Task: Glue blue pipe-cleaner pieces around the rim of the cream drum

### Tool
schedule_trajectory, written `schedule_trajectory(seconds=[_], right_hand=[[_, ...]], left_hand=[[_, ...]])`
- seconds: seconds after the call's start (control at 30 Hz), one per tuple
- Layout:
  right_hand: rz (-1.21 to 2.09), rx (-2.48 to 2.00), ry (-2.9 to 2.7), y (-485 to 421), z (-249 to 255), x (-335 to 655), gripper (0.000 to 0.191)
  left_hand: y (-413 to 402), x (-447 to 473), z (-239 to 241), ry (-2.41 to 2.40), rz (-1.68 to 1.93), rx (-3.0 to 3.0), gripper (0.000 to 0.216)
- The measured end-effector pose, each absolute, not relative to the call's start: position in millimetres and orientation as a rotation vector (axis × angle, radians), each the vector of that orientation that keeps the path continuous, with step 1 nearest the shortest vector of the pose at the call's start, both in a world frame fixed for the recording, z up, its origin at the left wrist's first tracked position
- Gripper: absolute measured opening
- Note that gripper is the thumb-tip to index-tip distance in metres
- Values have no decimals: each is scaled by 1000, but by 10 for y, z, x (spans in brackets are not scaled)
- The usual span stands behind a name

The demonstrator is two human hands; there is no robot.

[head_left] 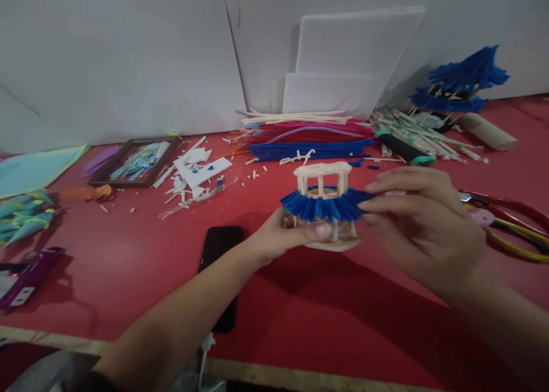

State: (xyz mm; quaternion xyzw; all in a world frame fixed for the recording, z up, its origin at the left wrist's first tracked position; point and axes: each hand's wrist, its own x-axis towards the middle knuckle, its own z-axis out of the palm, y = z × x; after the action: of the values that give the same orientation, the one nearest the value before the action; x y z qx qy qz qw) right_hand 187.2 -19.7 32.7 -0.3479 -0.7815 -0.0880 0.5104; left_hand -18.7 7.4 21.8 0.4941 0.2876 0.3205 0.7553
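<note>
A small model pavilion [325, 200] made of pale sticks with a blue pipe-cleaner roof fringe is held above the red table [128, 243]. My left hand [283, 237] grips its base from the left, thumb across the front. My right hand [422, 223] reaches in from the right, its fingertips pinched on the right end of the blue fringe.
A black phone [221, 266] lies below my left forearm. Blue and pink pipe cleaners [309, 143], white foam boards [355, 60], a finished blue-roofed model [461, 83], a cardboard tube [486, 130], pliers [510, 220], a framed tray [135, 162] and white scraps [197, 171] lie around.
</note>
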Motion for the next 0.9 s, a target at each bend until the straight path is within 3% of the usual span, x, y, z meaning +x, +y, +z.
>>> schedule_trajectory(seconds=[0.1,0.3,0.6,0.9], right_hand=[[-62,-924,-1754,-184,302,1866,15],[266,-1067,-1514,-145,262,1846,4],[702,-1193,-1201,-125,251,1819,26],[808,-1219,-1072,-106,252,1803,34]], left_hand=[[99,-232,202,609,555,860,56],[144,-237,201,615,391,792,67],[160,-240,150,552,300,819,71],[191,-268,129,529,249,763,78]])
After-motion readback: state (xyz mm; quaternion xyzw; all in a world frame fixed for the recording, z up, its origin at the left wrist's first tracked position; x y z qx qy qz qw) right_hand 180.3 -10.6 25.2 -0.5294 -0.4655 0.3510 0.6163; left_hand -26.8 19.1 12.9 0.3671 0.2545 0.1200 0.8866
